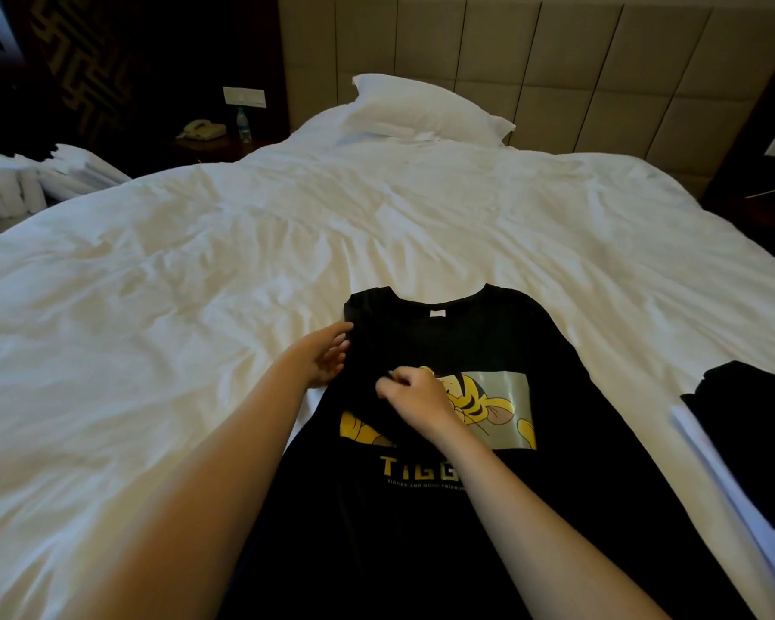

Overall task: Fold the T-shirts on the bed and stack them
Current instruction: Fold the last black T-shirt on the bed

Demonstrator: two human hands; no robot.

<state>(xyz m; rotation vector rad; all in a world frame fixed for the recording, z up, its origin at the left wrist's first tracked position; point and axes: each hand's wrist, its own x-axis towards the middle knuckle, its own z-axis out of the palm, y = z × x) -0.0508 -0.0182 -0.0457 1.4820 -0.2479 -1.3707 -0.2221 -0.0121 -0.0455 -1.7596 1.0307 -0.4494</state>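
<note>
Here, a soft black T-shirt with a yellow cartoon-tiger print lies face up on the rumpled white duvet of the bed, near its foot and a little right of centre. The cloth is matte and limp. The print is a smooth grey rectangle holding the striped tiger, with blocky yellow lettering below it. The shirt's long axis runs from the person toward the headboard. The round neckline with its small white label points at the pillow, and the hem end runs out of the bottom of the view. Its left side is turned inward, and the dark flap covers part of the print, leaving a fairly straight edge.

The left hand rests against that folded edge near the shoulder, fingers loose and spread, touching the cloth without closing on it. The right hand lies on the chest, fingers curled and pinching a small ridge of black fabric beside the tiger.

At the right edge a flat dark garment lies on the duvet, with a strip of folded white cloth just beside it. A plump white pillow sits before the beige padded panel headboard. Farther left stand a cream telephone and a clear plastic water bottle. A pile of folded white linens lies at the far left.
</note>
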